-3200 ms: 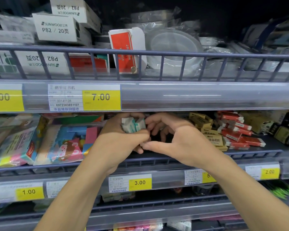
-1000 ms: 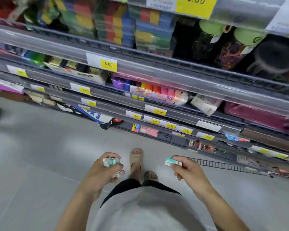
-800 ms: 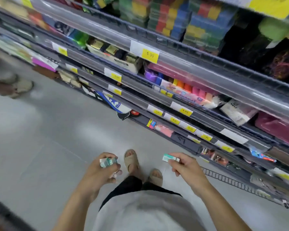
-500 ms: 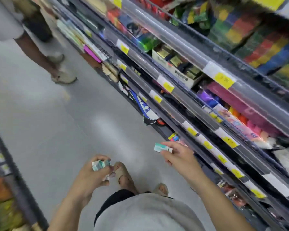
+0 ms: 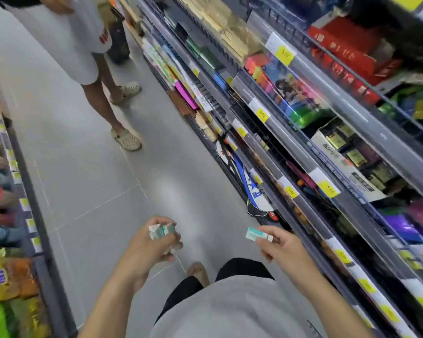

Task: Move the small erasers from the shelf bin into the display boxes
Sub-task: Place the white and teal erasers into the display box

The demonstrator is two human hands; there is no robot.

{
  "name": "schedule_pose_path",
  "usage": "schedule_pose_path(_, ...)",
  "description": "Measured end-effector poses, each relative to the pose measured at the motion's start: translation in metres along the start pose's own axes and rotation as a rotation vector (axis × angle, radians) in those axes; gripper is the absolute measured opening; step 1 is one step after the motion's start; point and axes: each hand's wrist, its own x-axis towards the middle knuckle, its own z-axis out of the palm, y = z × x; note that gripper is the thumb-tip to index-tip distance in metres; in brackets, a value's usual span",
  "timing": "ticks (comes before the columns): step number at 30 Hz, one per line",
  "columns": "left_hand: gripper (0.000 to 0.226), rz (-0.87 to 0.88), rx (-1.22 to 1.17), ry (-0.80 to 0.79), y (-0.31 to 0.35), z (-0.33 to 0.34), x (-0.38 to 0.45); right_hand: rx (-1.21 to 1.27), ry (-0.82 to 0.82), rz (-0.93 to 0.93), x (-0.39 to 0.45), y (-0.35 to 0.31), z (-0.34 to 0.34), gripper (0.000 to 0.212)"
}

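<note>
My left hand [image 5: 149,245] is closed around a small bunch of white-and-teal erasers [image 5: 161,231] that stick out above my fingers. My right hand [image 5: 281,247] pinches a single white-and-teal eraser [image 5: 257,234] between thumb and fingertips. Both hands hang in front of my waist over the grey aisle floor, apart from each other. The shelf bin the erasers came from and the display boxes are out of view.
A stocked shelf rack [image 5: 303,132] with yellow price tags runs along the right side of the aisle. Another rack [image 5: 10,215] with colourful packets lines the left. A person in light shorts and beige clogs [image 5: 126,140] stands ahead on the tiled floor [image 5: 88,181].
I have left the eraser shelf and turned left along the aisle. The view has swung from the shelves to the floor and another person. Both hands still hold their erasers.
</note>
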Motion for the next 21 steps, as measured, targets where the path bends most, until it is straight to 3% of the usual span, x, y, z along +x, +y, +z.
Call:
schedule_pose_path(7, 0.03, 0.007, 0.002, 0.018, 0.065, -0.002, 0.071, 0.009, 0.03, 0.033, 0.082, -0.028, -0.011, 0.025)
schedule_pose_path(15, 0.026, -0.022, -0.027, 0.07, 0.128, 0.015, 0.133, -0.003, -0.042, -0.048, 0.191, -0.121, -0.032, 0.021)
schedule_pose_path(21, 0.041, 0.018, -0.024, 0.043, 0.188, 0.023, 0.182, -0.007, -0.031, -0.18, 0.242, -0.199, -0.049, 0.023)
